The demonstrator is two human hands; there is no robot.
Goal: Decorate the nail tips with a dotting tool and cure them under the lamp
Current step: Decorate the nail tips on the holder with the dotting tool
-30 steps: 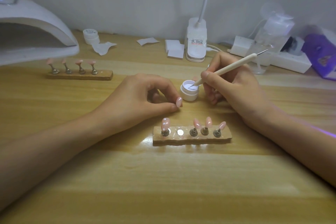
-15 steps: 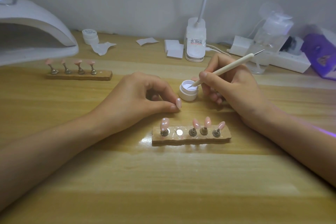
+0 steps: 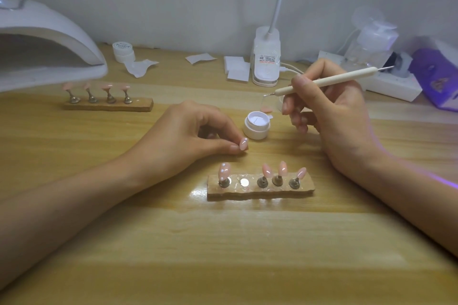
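My left hand (image 3: 188, 136) rests on the table and pinches a pink nail tip (image 3: 243, 144) with a white dot near its end. My right hand (image 3: 329, 111) grips a cream dotting tool (image 3: 322, 84), its metal point raised above and to the right of the open white gel pot (image 3: 256, 125). In front of my hands lies a wooden holder (image 3: 260, 189) with several pink tips on metal stands; the leftmost tip (image 3: 224, 171) carries white dots and the second socket (image 3: 244, 182) is bare. The white curing lamp (image 3: 44, 44) stands at the far left.
A second wooden holder (image 3: 106, 103) with several pink tips lies before the lamp. At the back are a closed white jar (image 3: 123, 51), paper wipes (image 3: 236, 67), a desk lamp base (image 3: 266, 57), a clear pump bottle (image 3: 371, 42), a white power strip (image 3: 394, 84) and a purple pack (image 3: 438, 77).
My right hand has lifted the dotting tool out of the gel pot, up and to the right. My left hand stays put with the nail tip.
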